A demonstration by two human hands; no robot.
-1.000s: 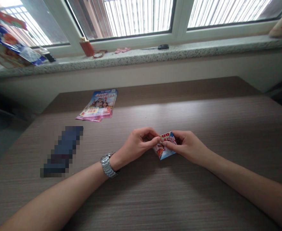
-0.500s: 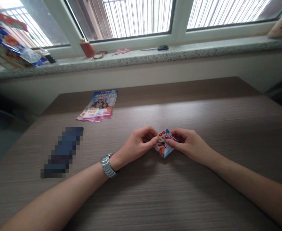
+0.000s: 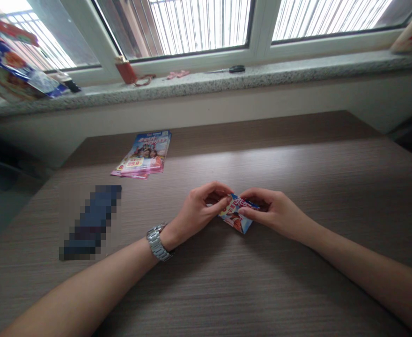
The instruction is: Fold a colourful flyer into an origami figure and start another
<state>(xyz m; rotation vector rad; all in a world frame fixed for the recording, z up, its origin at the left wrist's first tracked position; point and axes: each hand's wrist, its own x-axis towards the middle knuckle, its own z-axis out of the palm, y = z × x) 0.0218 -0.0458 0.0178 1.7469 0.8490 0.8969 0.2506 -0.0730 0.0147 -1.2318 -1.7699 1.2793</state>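
A watch (image 3: 159,242) circled the left wrist. Over the table (image 3: 262,281), between both hands, was the folded paper (image 3: 237,217): the left hand (image 3: 204,206) had its grip pinching the left corner, and the right hand (image 3: 271,206) had its grip pinching the right side, thumb on the printed face. Well to the left lay a pixelated dark object (image 3: 91,222); beyond it, leaflets (image 3: 144,154). Farther off, the sill (image 3: 279,72) bore a red case (image 3: 126,71) and a black-handled tool (image 3: 237,69) beneath the windows (image 3: 199,25).
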